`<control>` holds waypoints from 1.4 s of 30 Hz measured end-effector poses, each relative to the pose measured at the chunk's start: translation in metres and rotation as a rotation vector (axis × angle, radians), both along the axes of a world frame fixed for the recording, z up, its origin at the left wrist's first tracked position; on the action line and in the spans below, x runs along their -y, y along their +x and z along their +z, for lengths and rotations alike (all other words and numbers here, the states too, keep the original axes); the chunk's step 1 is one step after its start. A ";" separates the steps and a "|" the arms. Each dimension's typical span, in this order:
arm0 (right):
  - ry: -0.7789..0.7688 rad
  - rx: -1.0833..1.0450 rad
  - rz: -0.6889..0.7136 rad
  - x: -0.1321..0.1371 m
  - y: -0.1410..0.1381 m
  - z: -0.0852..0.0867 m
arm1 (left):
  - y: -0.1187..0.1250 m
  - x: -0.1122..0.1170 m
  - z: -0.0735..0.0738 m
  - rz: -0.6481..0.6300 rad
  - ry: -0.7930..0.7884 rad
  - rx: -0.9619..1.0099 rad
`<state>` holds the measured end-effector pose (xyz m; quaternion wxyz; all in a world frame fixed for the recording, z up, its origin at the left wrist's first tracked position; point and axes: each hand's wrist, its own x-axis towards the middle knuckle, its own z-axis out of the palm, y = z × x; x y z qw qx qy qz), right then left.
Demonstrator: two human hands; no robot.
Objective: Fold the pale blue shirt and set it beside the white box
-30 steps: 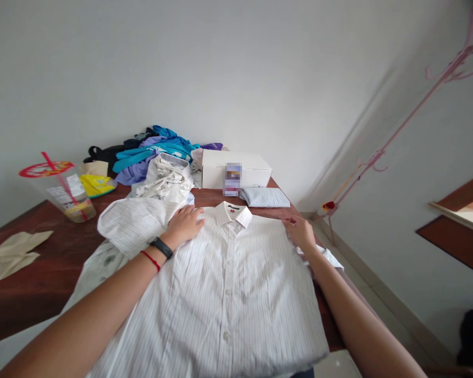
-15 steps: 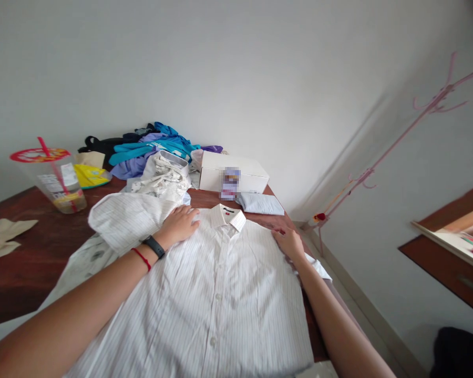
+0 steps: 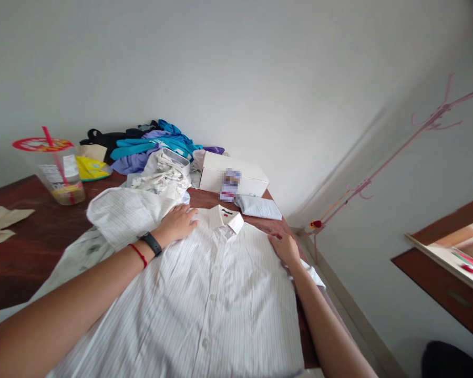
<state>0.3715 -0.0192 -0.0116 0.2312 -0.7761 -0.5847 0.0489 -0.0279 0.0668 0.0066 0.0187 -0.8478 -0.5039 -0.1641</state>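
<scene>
A white striped button-up shirt (image 3: 224, 283) lies front up on the table, its collar (image 3: 225, 219) toward the far side. My left hand (image 3: 177, 224) rests on the shirt's left shoulder, fingers stretched out over the cloth. Beyond its wrist, the left sleeve (image 3: 126, 212) is spread out to the side. At the opposite shoulder edge, my right hand (image 3: 286, 249) has its fingers bent in against the fabric and appears to pinch it; the fingertips are partly hidden. Under the left sleeve shows another pale patterned cloth (image 3: 82, 257).
A heap of blue, purple and black clothes (image 3: 153, 144) lies at the back, beside a white box (image 3: 234, 176) and a grey packet (image 3: 260, 207). A plastic cup with a red straw (image 3: 57, 173) stands at left. A pink coat stand (image 3: 394, 152) is on the right.
The view has tilted slightly, so the cup and coat stand appear shifted. Both hands stay at the shirt's shoulders; the shirt lies much as before.
</scene>
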 end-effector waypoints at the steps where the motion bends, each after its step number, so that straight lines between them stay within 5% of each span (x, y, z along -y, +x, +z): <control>1: 0.002 -0.003 -0.004 0.000 0.000 0.000 | 0.000 0.000 0.000 0.000 0.001 -0.003; 42: 0.019 -0.026 -0.024 -0.003 0.004 -0.006 | 0.000 0.000 0.000 -0.010 0.006 -0.015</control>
